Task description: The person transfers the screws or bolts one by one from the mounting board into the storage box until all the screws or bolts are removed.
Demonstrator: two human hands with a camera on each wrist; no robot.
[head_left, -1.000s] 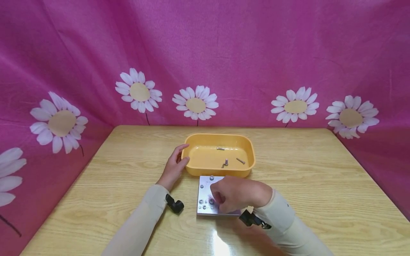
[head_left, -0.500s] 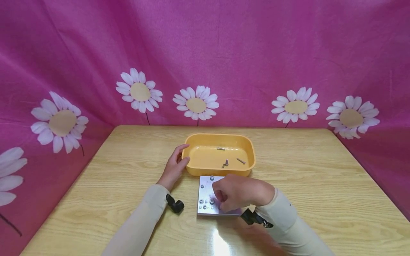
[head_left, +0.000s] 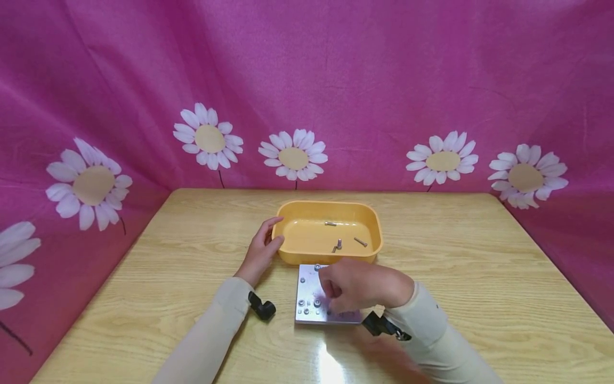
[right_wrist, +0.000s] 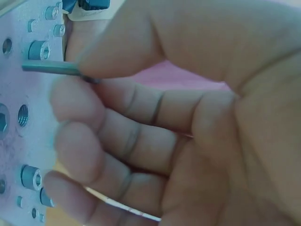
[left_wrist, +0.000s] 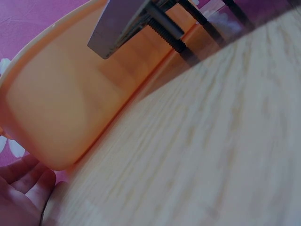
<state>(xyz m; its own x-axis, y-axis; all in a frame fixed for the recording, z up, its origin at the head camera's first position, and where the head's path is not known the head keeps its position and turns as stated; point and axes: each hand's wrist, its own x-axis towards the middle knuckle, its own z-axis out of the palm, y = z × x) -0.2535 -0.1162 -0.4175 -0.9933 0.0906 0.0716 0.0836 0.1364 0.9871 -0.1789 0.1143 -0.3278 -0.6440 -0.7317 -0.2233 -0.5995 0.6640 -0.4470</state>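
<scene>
A metal plate (head_left: pixel 309 290) with several socket-head screws and holes stands in front of the yellow tray (head_left: pixel 376 242). Over the plate's right half, my right hand (head_left: pixel 362 285) pinches a thin metal rod (right_wrist: pixel 49 67) between thumb and index finger. One end of the rod points at the plate's face; its other end is mostly covered by the fingertips, and I cannot tell its kind. My left hand (head_left: pixel 261 250) rests against the tray's left end, fingers loosely bent. In the left wrist view, its fingers lie by the tray's lower corner, and threaded screw ends (left_wrist: pixel 165 35) stick out under the plate.
Several loose screws, one of them a short screw (head_left: pixel 339 244) on its head, lie inside the tray. The wooden table (head_left: pixel 431 240) runs back to a pink curtain (head_left: pixel 364 96) with white flowers. Black wrist mounts (head_left: pixel 262 306) sit at both sleeves.
My right hand has shifted slightly to the right and up over the plate, uncovering more of its front edge. My left hand and the tray stay where they were.
</scene>
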